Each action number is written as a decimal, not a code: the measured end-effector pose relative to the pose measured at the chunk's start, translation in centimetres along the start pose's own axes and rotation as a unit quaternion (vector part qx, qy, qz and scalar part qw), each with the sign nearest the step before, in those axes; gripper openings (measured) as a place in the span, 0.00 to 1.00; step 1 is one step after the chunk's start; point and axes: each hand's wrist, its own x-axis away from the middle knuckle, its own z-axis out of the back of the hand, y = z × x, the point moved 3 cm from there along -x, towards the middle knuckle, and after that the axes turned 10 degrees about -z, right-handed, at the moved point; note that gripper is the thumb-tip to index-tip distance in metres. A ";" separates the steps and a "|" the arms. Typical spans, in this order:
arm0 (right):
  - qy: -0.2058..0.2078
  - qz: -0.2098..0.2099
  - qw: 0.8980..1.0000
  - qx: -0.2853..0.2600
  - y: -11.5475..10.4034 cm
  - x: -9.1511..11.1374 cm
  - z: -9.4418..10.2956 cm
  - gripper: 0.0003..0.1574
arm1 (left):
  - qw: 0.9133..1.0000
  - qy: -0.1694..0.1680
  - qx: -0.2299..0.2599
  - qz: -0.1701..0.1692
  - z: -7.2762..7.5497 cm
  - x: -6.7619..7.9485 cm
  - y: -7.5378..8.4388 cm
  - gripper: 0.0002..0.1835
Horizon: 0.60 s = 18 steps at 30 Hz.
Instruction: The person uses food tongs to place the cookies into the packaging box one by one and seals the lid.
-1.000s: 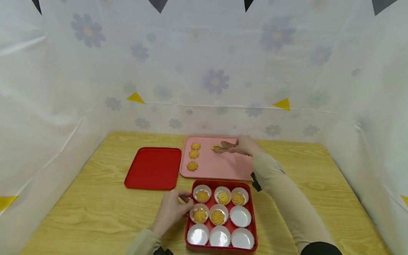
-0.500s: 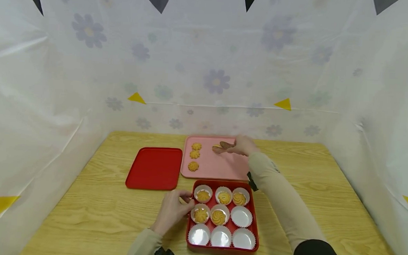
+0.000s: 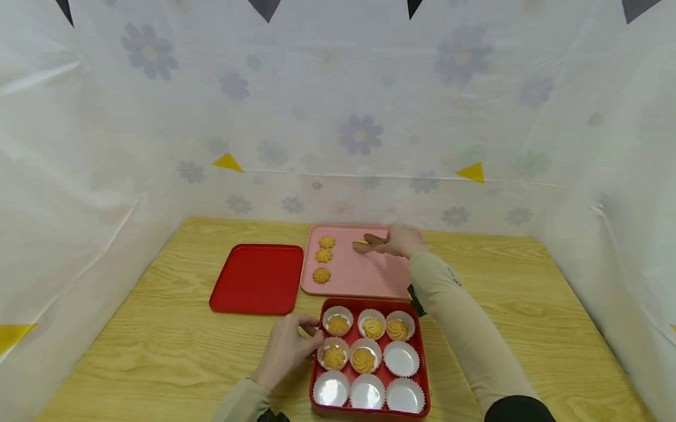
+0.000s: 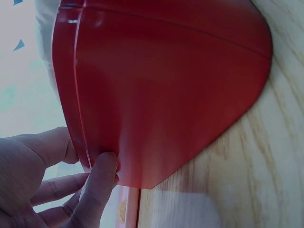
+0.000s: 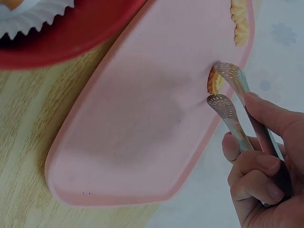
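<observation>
My right hand point(image 3: 404, 240) holds metal tongs point(image 5: 232, 73) with perforated ends over the pink tray point(image 3: 369, 277). Between those ends a piped cookie point(image 5: 214, 81) stands tilted on its edge in the right wrist view. My left hand point(image 3: 285, 348) pinches the left wall of the red box point(image 3: 370, 416) between thumb and fingers; the left wrist view shows the fingers on its red side point(image 4: 142, 95). White paper cups fill the box in rows. Cookies lie in the back-row cups and in the left and middle cups of the centre row, such as a swirl cookie point(image 3: 362, 360).
Several cookies, one a swirl cookie point(image 3: 321, 275), line the pink tray's left side. A flat red square tray or lid point(image 3: 256, 280) lies left of it on the wooden table point(image 3: 152, 354). A white patterned sheet point(image 3: 343, 103) encloses the back and sides.
My right hand has shifted slightly left, and the tongs' ends have come around the cookie, which now appears tilted. My left hand stays on the box; the head view has drifted a little.
</observation>
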 end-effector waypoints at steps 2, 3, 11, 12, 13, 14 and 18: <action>-0.001 0.005 1.000 0.003 -0.1 0.0 0.0 0.34 | 1.000 0.001 -0.001 -0.001 0.0 0.0 0.0 0.11; 0.000 0.005 1.000 0.004 -0.1 0.1 0.1 0.35 | 1.000 0.001 -0.002 -0.001 0.0 0.0 0.0 0.11; 0.007 -0.005 1.000 0.023 -0.3 0.3 0.0 0.39 | 1.000 -0.001 -0.001 0.002 0.1 -0.1 0.1 0.11; 0.009 -0.004 1.000 0.025 -0.3 0.3 0.0 0.39 | 1.000 -0.001 -0.002 0.001 0.0 -0.1 0.0 0.11; 0.010 -0.003 1.000 0.028 -0.3 0.2 0.0 0.39 | 1.000 -0.002 -0.003 0.002 0.0 -0.1 0.0 0.12; 0.012 -0.001 0.999 0.030 -0.3 0.2 0.0 0.38 | 1.000 -0.002 -0.003 0.003 0.0 -0.1 0.0 0.12; 0.017 0.002 0.999 0.032 -0.3 0.1 0.0 0.36 | 1.000 0.000 -0.001 0.001 0.0 -0.1 0.0 0.12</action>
